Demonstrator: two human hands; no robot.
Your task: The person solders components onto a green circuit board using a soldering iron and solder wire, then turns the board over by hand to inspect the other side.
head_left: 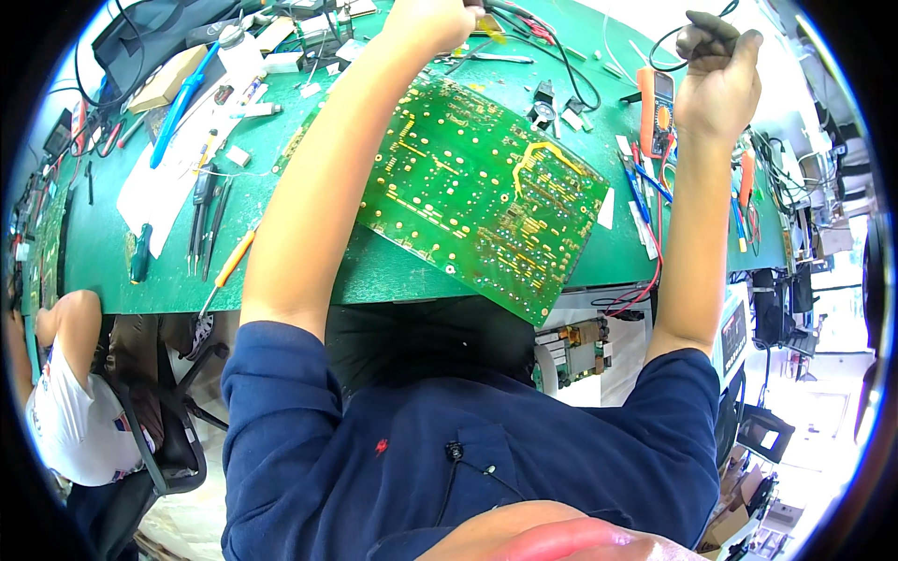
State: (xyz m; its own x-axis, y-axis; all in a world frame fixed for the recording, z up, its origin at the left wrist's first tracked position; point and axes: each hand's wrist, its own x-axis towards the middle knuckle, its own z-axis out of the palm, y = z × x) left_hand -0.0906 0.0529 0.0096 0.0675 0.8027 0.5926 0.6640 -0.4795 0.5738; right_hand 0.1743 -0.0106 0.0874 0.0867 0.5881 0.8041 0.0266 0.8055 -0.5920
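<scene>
A large green circuit board lies tilted on the bench, one corner jutting past the near edge. My left forearm crosses its left side. Beyond the board, my left hand is closed at the top edge of the picture, close to dark cables and a small yellow piece. What its fingers grip is hidden. My right hand is raised at the upper right, palm showing, with darkened fingers loosely bent and the thumb apart. Nothing shows between them; a black cable loop passes beside it. Near that wrist lies an orange multimeter.
Left on the green bench lie a blue tool, white paper, tweezers, a green-handled screwdriver and an orange-handled tool. Blue pens and red leads lie right. A seated person is at the lower left.
</scene>
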